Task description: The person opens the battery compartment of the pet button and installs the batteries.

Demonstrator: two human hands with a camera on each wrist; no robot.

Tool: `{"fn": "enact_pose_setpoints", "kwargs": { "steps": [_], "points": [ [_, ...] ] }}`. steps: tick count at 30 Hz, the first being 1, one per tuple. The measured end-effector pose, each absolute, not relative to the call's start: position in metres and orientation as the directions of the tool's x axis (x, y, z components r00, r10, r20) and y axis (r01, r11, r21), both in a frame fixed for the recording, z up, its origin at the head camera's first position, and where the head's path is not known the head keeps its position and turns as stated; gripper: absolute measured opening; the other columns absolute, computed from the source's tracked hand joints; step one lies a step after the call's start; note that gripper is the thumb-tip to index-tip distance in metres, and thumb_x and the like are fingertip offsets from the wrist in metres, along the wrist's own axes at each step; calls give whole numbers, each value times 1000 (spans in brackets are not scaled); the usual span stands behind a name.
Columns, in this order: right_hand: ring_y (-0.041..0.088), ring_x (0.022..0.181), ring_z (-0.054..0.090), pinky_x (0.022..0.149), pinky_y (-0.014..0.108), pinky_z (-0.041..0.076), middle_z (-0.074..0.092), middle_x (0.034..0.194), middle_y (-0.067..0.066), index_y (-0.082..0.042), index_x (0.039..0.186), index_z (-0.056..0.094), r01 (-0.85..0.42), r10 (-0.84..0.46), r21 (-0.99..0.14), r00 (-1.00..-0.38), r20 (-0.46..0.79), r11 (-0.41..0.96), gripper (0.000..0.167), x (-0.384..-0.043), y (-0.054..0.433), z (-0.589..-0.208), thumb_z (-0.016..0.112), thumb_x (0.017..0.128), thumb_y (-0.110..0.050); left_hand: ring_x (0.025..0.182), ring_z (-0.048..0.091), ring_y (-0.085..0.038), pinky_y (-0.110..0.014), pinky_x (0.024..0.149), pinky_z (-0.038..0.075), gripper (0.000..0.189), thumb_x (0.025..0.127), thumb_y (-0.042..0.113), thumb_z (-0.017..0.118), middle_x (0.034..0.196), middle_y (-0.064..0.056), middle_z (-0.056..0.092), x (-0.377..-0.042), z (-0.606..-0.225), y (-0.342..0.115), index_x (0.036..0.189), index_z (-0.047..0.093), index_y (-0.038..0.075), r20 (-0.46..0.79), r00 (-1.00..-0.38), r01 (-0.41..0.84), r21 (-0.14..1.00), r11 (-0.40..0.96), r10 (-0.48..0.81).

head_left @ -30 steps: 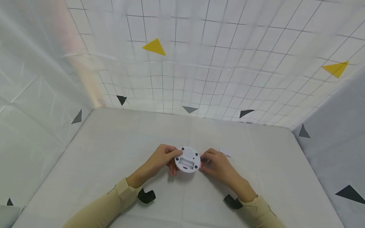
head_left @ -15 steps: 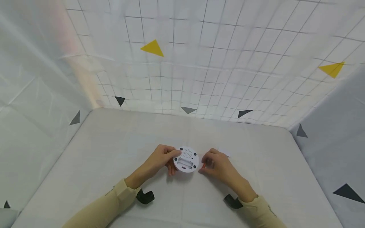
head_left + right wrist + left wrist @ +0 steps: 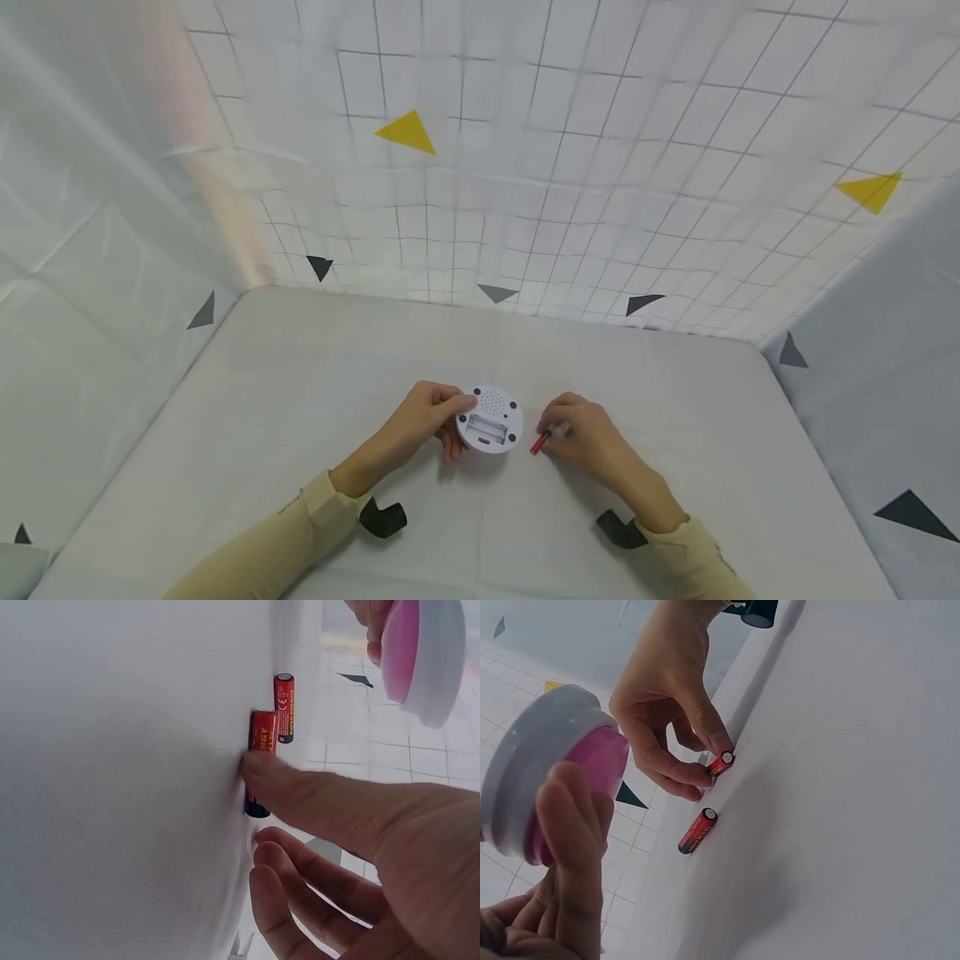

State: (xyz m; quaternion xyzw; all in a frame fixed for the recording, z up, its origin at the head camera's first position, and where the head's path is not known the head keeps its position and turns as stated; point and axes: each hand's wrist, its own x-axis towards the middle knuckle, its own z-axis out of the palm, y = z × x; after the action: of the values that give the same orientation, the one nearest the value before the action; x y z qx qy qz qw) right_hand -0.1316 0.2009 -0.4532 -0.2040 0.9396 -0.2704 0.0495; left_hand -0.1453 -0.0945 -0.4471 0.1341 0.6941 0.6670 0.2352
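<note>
My left hand [image 3: 423,421] grips a round white device [image 3: 491,419] with a pink side, its thumb on the perforated underside and fingers beneath. The device's battery compartment [image 3: 486,429] is uncovered, and no battery shows in it. Two red-and-black batteries are low at the table. My right hand [image 3: 588,433] pinches one battery [image 3: 721,763] between thumb and fingers; the right wrist view shows the thumb across this battery [image 3: 259,799]. Close beside it lies the other battery [image 3: 697,831], nearer the device. In the head view a red battery [image 3: 539,442] shows at the right fingertips; part of it is hidden.
White cloth covers the table [image 3: 360,350]. A gridded white sheet [image 3: 525,167] with yellow and dark triangles hangs behind, and pale sheets close both sides. A small white piece [image 3: 238,949] shows low in the right wrist view.
My right hand has drawn away from the device, slightly to the right, and a red battery shows more plainly at its fingertips. The white piece behind that hand is now covered. My left hand keeps its hold.
</note>
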Motion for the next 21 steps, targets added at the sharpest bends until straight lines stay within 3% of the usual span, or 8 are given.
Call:
{"fn": "enact_pose_setpoints", "kwargs": {
  "steps": [6,13,21],
  "points": [
    [16,93,66,79,34,61,71,100,-3,-19,88,78,-364,-394,-488,-918,45,793,19,-132,201,-456,90,81,-6,50,63,-19,-26,51,56,32,105,26,64,69,-13,72,-146,-447,-95,98,71,-4,-144,-857,-122,990,76,495],
    [10,86,66,78,30,61,73,91,-8,-17,94,77,-355,-368,-460,-928,66,813,16,-132,201,-452,87,86,-8,50,63,-18,-25,50,55,31,105,26,63,69,-12,72,-146,-449,-95,101,72,-4,-150,-859,-131,989,72,490],
    [6,79,67,70,27,62,74,87,-9,-16,97,74,-443,-353,-495,-896,267,748,22,-130,205,-438,87,85,-5,50,63,-18,-26,49,55,31,104,25,64,70,-12,72,-146,-451,-94,101,72,-5,-152,-859,-147,988,49,489]
  ]
}}
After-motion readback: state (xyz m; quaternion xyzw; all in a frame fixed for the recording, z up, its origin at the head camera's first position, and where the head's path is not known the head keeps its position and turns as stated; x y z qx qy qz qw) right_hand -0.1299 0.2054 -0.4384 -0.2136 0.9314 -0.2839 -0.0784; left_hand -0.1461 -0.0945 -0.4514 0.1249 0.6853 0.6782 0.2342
